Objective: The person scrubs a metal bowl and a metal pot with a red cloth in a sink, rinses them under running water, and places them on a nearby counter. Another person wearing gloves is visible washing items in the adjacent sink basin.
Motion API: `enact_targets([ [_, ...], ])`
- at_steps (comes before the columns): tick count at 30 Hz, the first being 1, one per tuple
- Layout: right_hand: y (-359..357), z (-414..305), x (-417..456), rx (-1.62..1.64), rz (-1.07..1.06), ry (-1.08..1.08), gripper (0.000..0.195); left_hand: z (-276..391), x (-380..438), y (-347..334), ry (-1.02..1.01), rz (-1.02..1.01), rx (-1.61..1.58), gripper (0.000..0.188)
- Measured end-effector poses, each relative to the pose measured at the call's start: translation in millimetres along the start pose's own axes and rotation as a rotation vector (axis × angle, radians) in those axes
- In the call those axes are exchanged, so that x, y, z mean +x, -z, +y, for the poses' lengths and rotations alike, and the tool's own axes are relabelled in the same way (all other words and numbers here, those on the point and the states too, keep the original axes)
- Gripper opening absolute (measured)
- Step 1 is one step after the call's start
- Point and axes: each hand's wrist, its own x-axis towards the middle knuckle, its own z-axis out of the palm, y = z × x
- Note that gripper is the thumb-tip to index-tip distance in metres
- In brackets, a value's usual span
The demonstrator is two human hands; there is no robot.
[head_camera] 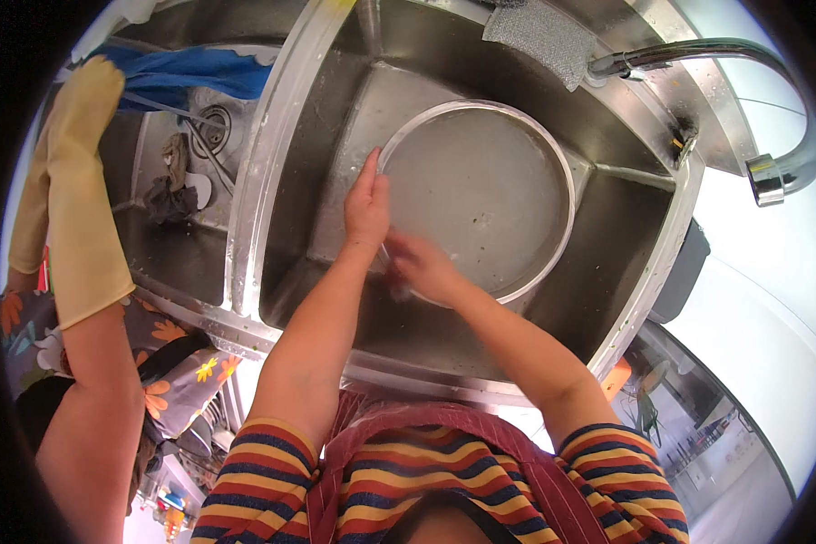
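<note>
A large round metal basin, its bottom showing small dark bits, lies tilted in the right-hand sink compartment. My left hand holds the basin's left rim, with the fingers pointing up along it. My right hand is blurred at the basin's lower left rim, just below my left hand. Something dark and blurred shows at its fingers; whether it is a held thing, I cannot tell.
Over the sink's back right edge hang a grey mesh cloth and a chrome faucet. At left, a co-worker in yellow rubber gloves stands by the other compartment, which contains blue material, a dark rag and a drain.
</note>
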Motion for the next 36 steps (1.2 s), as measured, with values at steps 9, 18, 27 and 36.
enact_targets([
  [9, 46.9, -38.0, -62.2, -0.860, -0.195, -0.254, 0.035, 6.1, -5.4, 0.3, -0.005, 0.050, 0.015, 0.042],
  [18, 0.3, -60.5, 81.9, -0.254, 0.386, 0.242, 0.024, -7.2, -2.6, 2.0, -0.040, -0.011, 0.130, 0.051],
  [27, 151.5, -107.1, 66.0, -1.248, 0.709, 0.386, 0.017, 1.1, -6.6, 3.3, -0.183, 0.054, 0.453, 0.055],
  [36, 116.5, -10.5, -58.0, -1.404, 0.062, -0.425, 0.031, 0.1, -12.2, 4.7, -0.137, 0.121, 0.541, 0.052],
])
